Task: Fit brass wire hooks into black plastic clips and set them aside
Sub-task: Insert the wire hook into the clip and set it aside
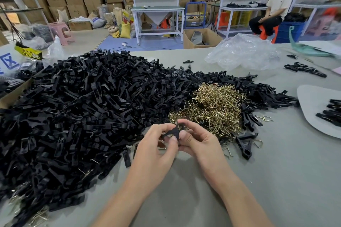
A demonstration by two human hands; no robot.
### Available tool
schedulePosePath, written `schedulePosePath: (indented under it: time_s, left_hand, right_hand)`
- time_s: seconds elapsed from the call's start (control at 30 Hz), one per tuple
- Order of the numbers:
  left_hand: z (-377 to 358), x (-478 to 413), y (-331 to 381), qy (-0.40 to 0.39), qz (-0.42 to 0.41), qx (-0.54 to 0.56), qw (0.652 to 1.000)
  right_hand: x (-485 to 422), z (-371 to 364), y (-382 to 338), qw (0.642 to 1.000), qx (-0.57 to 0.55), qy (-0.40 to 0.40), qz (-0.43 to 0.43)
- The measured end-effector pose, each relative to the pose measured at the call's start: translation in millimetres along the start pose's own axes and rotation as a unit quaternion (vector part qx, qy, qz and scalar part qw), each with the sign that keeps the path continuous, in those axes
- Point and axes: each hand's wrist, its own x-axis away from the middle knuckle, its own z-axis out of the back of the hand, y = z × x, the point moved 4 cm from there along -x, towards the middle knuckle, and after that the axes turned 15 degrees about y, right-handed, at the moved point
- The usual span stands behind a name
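Both my hands meet over the table's near centre, pinching one black plastic clip point(174, 132) between them. My left hand point(156, 147) grips its left side with thumb and fingers; my right hand point(195, 140) holds its right end. Whether a brass hook sits in that clip is hidden by my fingers. Just behind my hands lies a heap of brass wire hooks point(214, 108). A huge pile of black clips point(83, 112) spreads across the left and centre of the table.
A grey board point(313, 105) at the right edge carries several black clips point(330, 114). Crumpled clear plastic point(243, 53) lies at the back right, with more clips point(304, 69) beside it. A cardboard box edge point(14, 94) is at far left. A seated person point(273, 5) is beyond the table.
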Motion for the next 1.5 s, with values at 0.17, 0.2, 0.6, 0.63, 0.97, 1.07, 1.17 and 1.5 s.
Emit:
schedulePosePath:
  time_s: [0.17, 0.2, 0.6, 0.63, 0.97, 1.07, 1.17, 1.5]
  left_hand:
    - [-1, 1, 6, -0.017, -0.012, 0.027, 0.999]
    - [0, 1, 5, -0.012, -0.008, 0.025, 1.000]
    - [-12, 1, -10, -0.081, -0.153, -0.359, 0.917]
    - [-13, 1, -9, -0.070, -0.157, -0.358, 0.918]
    - [-2, -4, -7, 0.003, -0.116, -0.291, 0.950]
    - [4, -5, -13, 0.035, 0.009, -0.164, 0.986]
    - [10, -8, -14, 0.075, 0.077, -0.068, 0.992]
    - [2, -9, -6, 0.026, 0.205, 0.143, 0.968]
  right_hand:
    - [-1, 3, -1, 0.999, -0.036, 0.006, 0.003]
    - [-2, 3, -1, 0.999, -0.050, 0.014, 0.000]
    - [-11, 24, -5, 0.982, -0.136, 0.122, -0.048]
    - [-11, 24, -5, 0.983, -0.131, 0.120, -0.049]
    - [-8, 20, -7, 0.985, -0.117, 0.109, -0.068]
    - [-6, 19, -8, 0.985, -0.122, 0.093, -0.081]
    - [-4, 16, -9, 0.985, -0.126, 0.074, -0.089]
    - [2, 2, -5, 0.978, -0.148, -0.011, -0.144]
